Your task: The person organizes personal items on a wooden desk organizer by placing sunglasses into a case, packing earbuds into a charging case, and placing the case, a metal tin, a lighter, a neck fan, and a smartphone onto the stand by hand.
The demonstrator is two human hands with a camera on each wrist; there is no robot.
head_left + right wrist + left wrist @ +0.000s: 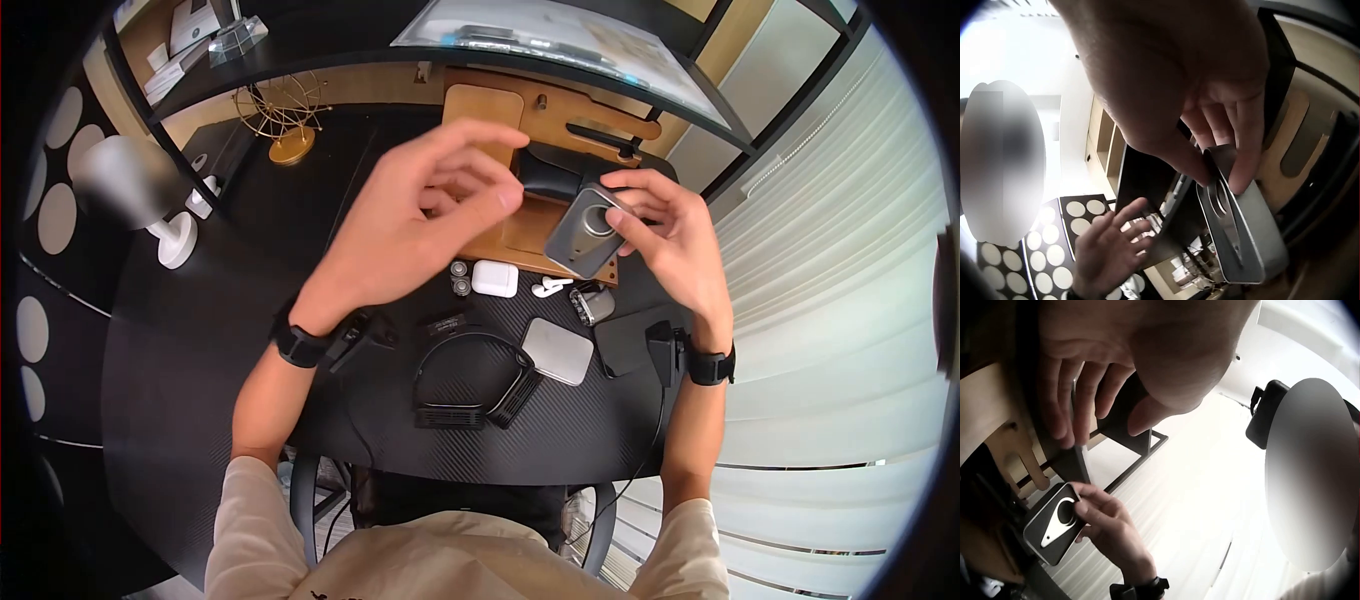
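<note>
My right hand [682, 248] pinches a flat, rounded dark-grey device [575, 240] near one end, between thumb and fingers. On its face is a silver teardrop-shaped plate around a round opening, plain in the left wrist view; the right wrist view shows its thick metallic side [1260, 231]. The device is held up above the desk, in front of a wooden stand [485, 105]. Raised to the left, my left hand [415, 215] holds nothing, its fingers loosely bent with a gap to the thumb. A black glasses-case-like object [555, 172] lies on the stand behind the hands.
Below the hands on the black desk [200, 340] lie a white earbud case [495, 279], white earbuds [551, 287], two small batteries [460, 286], a silver box [557, 350], a black curved band [425, 375] and a black flat pad [622, 345]. A shelf [350, 75] overhangs the back.
</note>
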